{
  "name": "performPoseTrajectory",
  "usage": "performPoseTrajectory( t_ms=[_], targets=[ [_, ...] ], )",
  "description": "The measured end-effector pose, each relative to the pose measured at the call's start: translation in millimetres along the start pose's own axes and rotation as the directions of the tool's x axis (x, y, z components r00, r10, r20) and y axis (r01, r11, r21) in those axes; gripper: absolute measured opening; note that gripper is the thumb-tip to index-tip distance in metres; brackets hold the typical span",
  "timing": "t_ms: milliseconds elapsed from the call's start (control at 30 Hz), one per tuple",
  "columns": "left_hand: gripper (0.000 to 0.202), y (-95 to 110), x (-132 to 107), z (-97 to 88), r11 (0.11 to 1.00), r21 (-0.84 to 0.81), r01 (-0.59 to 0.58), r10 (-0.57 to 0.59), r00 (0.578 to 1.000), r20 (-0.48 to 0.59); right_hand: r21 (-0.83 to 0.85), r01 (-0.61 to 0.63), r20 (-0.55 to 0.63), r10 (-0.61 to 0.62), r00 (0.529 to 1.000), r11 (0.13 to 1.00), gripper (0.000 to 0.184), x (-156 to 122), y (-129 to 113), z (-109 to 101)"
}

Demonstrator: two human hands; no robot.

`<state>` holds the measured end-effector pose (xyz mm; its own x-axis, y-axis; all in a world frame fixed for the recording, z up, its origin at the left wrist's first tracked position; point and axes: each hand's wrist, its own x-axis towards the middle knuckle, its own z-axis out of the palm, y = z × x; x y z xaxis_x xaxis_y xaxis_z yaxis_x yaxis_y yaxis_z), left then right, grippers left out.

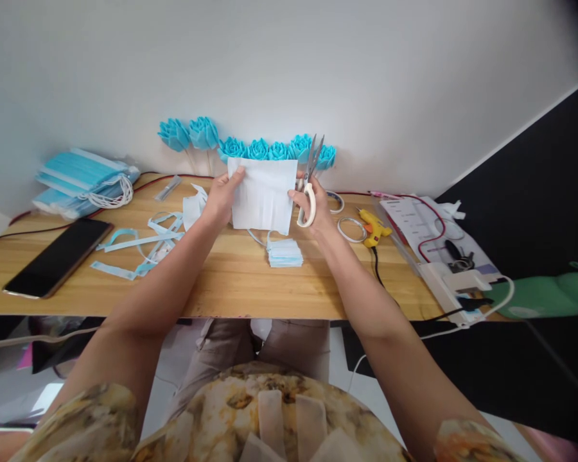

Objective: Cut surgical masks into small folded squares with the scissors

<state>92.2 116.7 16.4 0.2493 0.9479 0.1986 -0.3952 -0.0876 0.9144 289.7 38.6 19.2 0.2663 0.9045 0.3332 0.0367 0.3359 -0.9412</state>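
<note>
My left hand (223, 195) pinches the left edge of a white pleated sheet of mask fabric (263, 194), held upright over the wooden desk (231, 282). My right hand (314, 206) grips white-handled scissors (309, 183) with the blades pointing up, and its fingers also touch the sheet's right edge. Just below the sheet lies a small stack of cut light-blue squares (284, 253). Behind the sheet, a row of blue fabric roses (250, 146) leans against the wall.
A pile of blue face masks (84, 181) and a black phone (58, 257) sit at the left. Cut blue strips (139, 245) lie near them. Tape rolls (350, 229), a yellow glue gun (374, 227), a power strip (446, 285) and cables are at the right.
</note>
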Motion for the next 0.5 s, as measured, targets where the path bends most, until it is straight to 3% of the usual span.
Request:
performPoseTrajectory(
  t_ms=[267, 500],
  targets=[
    [0.057, -3.6, 6.2, -4.7, 0.999, -0.006, -0.034, 0.034, 0.999, -0.005, 0.006, 0.013, -0.004, -0.013, 1.0, 1.0, 0.049, -1.4, -4.1, -0.7],
    [0.059, -3.3, -2.6, 3.6, 1.0, 0.014, 0.021, -0.022, 0.998, 0.058, 0.081, -0.036, 0.001, 0.036, 0.999, 0.996, 0.059, 0.1, 2.8, -1.0]
  ],
)
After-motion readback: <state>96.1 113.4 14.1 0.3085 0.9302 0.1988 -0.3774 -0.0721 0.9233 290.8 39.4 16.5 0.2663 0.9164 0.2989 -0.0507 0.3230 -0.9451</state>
